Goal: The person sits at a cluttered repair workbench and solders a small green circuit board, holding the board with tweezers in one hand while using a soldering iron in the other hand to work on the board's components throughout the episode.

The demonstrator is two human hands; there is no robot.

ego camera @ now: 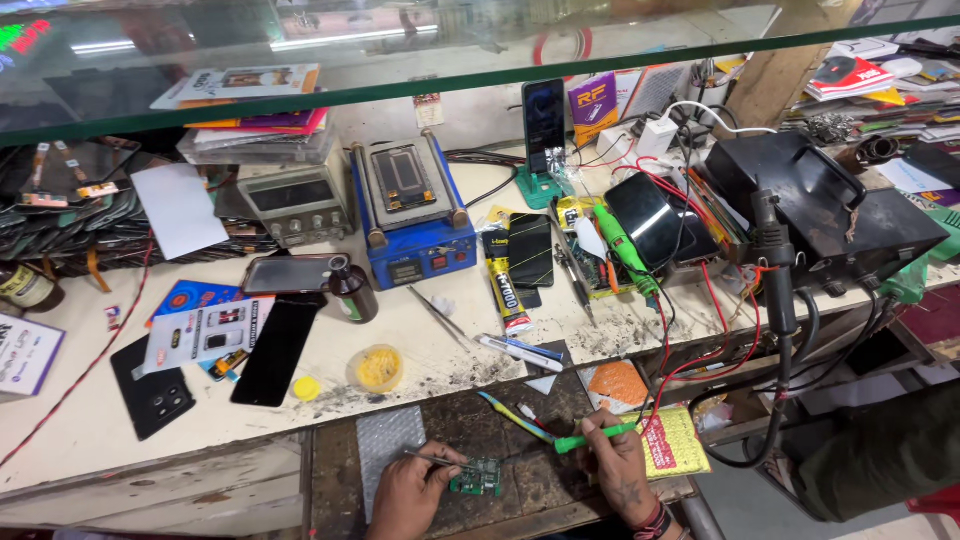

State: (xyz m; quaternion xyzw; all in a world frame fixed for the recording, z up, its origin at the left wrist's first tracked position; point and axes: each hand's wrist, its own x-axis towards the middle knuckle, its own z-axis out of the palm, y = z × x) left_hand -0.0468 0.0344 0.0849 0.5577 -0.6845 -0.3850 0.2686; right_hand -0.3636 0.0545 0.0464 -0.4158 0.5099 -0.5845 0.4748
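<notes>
Left hand (412,490) grips tweezers (437,460) on the board (477,477); right hand (617,462) grasps the iron (592,435) — a slip could bridge joints.

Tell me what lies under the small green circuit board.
The green circuit board rests on a dark, worn work mat, pinned by tweezers in the left hand. The mat directly beneath the board is covered and cannot be seen.

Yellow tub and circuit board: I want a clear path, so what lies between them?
Head view: bare grimy mat between the yellow tub and circuit board.
</notes>
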